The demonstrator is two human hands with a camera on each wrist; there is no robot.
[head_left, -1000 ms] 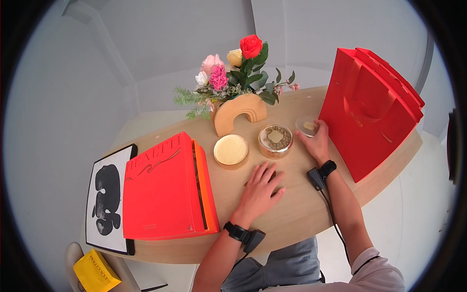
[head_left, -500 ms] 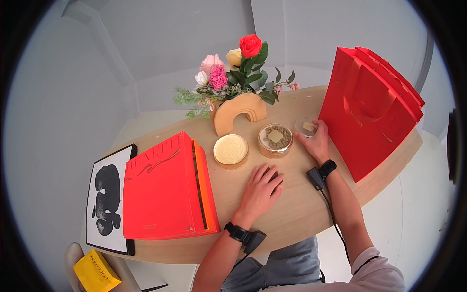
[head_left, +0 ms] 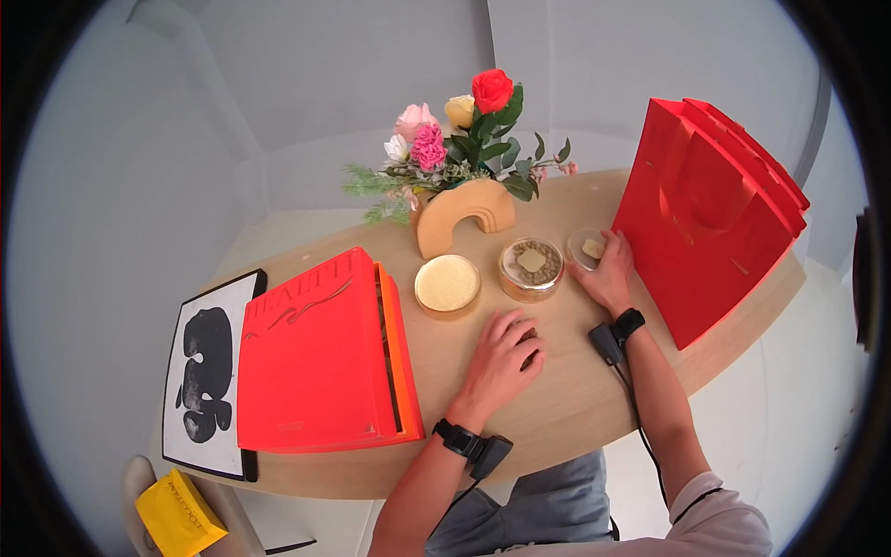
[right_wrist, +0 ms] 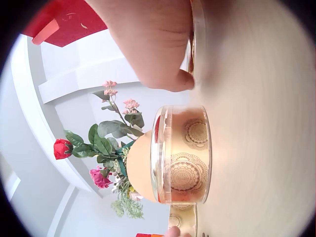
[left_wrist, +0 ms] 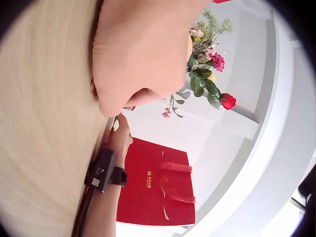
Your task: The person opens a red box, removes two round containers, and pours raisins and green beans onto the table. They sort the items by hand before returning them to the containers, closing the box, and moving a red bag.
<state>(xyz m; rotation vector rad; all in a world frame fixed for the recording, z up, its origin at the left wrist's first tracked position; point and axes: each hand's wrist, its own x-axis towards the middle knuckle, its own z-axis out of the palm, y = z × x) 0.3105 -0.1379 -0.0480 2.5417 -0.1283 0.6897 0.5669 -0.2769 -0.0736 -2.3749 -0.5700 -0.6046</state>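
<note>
In the head view my left hand [head_left: 498, 363] is low over the table, fingers bent around a small dark brown object [head_left: 530, 355]. Most of that object is hidden, and I cannot tell its kind. My right hand [head_left: 608, 275] grips the edge of a clear round lid [head_left: 580, 244] with a cream label, low at the table beside the red bag. Between the hands stands a clear round tin [head_left: 531, 284] with a gold pattern, filled with small brown balls and a cream label. Left of it is a round gold-topped tin [head_left: 447, 284].
A tall red paper bag [head_left: 691, 251] stands at the right. Behind the tins, flowers [head_left: 429, 147] rise from an arched wooden vase [head_left: 445, 223]. A large red box [head_left: 316, 362] lies at the left, by a framed picture [head_left: 200, 418]. A yellow bag [head_left: 181, 515] is on a chair.
My left fingers, earlier spread flatter over the brown object, have drawn in around it. My right hand stays at the clear lid. The head view has shifted slightly.
</note>
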